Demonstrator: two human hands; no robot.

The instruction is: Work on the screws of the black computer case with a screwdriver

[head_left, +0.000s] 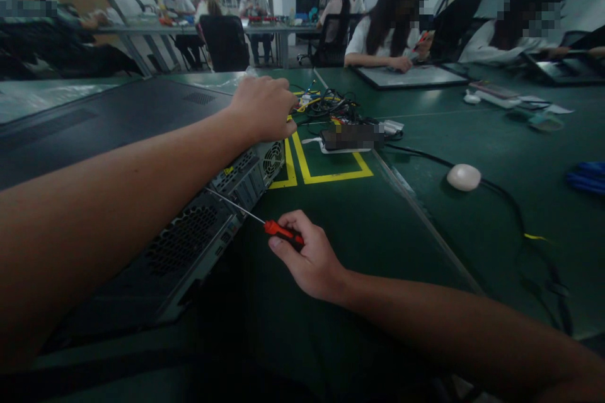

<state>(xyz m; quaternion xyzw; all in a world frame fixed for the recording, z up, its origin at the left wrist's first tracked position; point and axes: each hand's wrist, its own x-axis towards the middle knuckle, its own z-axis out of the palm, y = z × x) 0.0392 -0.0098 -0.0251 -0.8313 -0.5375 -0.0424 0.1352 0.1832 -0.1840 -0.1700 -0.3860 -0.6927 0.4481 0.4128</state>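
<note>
My right hand (312, 255) is closed around the red and black handle of a screwdriver (283, 231). Its thin metal shaft reaches up and left to the rear panel of a desktop computer case (189, 236); my left forearm passes close to the tip, so I cannot tell exactly what it touches. The case lies on its side, its dark side panel facing up. At its far rear corner is my left hand (265, 107), loosely bent with thumb and fingers apart and nothing visible between them. Whether its underside presses on the case is hidden.
Yellow tape (338, 176) marks the green table (401, 252). Past the case lie tangled cables (331, 104) and a dark device on a white base (347, 141). A white mouse-shaped object (464, 177) rests on a black cable at right. Several people sit at tables beyond.
</note>
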